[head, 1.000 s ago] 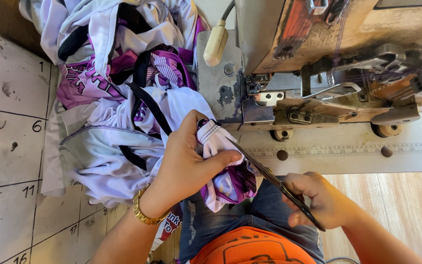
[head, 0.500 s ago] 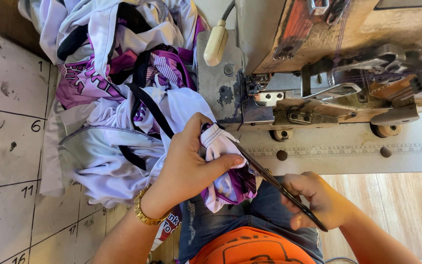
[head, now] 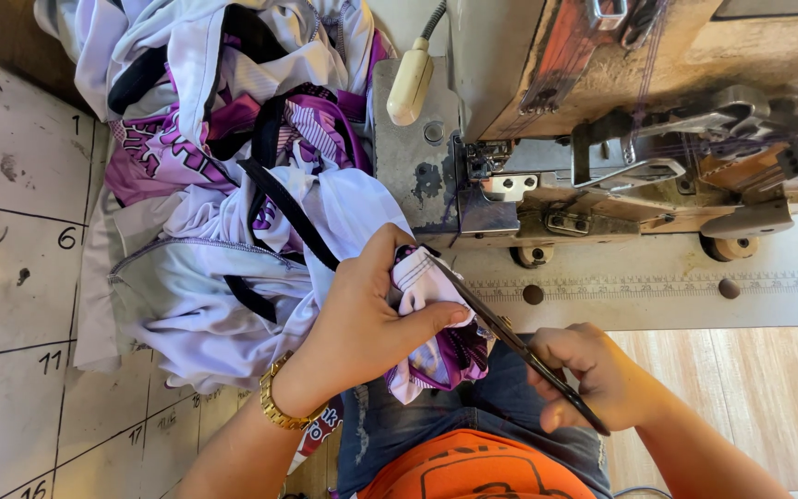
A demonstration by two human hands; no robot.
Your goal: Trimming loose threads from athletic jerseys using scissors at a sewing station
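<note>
Left hand holds a bunched fold of white and purple fabric; its grip is tight, thumb pressed across the top of the fold and fingers wrapped beneath it. A gold bracelet sits on that wrist. The held fold lies just in front of the sewing machine, over the person's lap, and is the near end of a larger heap of white, purple and black garments spread over the left part of the table. Right hand has its grip closed on the handles of dark scissors; the blades run up and to the left, with the tips at the top edge of the held fold, touching or just beside it; cannot tell whether the blades are parted. The machine's worn metal bed stands behind both hands, a cream-coloured knob on a cable above its left end. A pale ruled strip runs along the table edge below the machine. Blue jeans and an orange garment show at the bottom edge.
</note>
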